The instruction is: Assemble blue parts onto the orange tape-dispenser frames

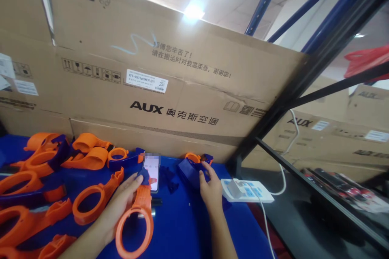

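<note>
My left hand (129, 192) is closed on an orange tape dispenser (142, 202), its ring hanging toward me and a small dark blue piece (143, 177) at its upper end under my thumb. Behind the dispenser's top lies a phone (154, 176) with a timer on its screen. To the right, my right hand (211, 188) reaches over dark blue parts (191, 174), thumb and index finger apart. Its fingertips are by an orange ring (193, 157) at the back of those parts; whether they touch is unclear. Small dark blue pieces (169, 180) lie between my hands.
Several orange and blue tape dispensers (91, 204) cover the left side of the blue table (179, 230). A large cardboard box (182, 101) stands behind. At right are a white power strip (247, 191) with cables, a dark metal frame (273, 117) and a black shelf (291, 210).
</note>
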Motion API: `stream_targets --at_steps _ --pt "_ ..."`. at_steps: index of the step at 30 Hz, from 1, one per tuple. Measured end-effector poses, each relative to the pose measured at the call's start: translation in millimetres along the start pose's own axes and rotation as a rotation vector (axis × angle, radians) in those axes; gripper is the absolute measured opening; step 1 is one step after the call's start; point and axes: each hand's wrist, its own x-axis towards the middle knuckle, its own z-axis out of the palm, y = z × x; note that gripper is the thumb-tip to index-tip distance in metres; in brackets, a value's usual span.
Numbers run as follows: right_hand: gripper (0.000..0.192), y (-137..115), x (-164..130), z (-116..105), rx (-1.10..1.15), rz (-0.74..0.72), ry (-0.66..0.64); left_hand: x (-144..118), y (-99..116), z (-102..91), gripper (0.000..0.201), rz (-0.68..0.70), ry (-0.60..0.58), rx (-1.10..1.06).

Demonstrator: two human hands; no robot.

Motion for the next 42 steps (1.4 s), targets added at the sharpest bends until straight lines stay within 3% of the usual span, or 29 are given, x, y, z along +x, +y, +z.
stream_targets --at_steps 4,6,9,11,13,16,23,28,35,42 --pt "0.036 -22 -11 -1 0.027 -0.036 0.079 7 -4 -5.6 0.049 0.167 0.057 0.172" --pt "0.031 -44 -23 4 0.095 -0.099 0.058 7 -4 -7.0 0.046 0.252 0.113 0.257" --pt "0.031 -79 -44 16 0.241 -0.257 -0.185 2 -4 -6.5 0.044 0.307 0.129 0.396" --pt "0.042 -97 -58 25 0.297 -0.375 -0.358 0 -5 -5.5 0.043 0.293 0.068 0.464" --pt "0.050 -108 -67 32 0.302 -0.437 -0.444 0 -8 -4.7 0.042 0.270 0.021 0.497" --pt "0.049 -111 -73 37 0.261 -0.462 -0.448 2 -12 -4.7 0.043 0.276 0.025 0.521" --pt "0.043 -104 -75 35 0.142 -0.521 -0.323 2 -14 -3.7 0.043 0.254 -0.046 0.507" --pt "0.037 -105 -81 35 0.043 -0.577 -0.280 -4 -12 0.9 0.041 0.286 -0.014 0.486" --pt "0.042 -106 -92 42 0.006 -0.607 -0.329 -7 -12 1.1 0.025 0.327 -0.002 0.449" --pt "0.045 -104 -98 45 -0.067 -0.622 -0.308 -6 -15 -0.8 0.023 0.331 0.024 0.449"
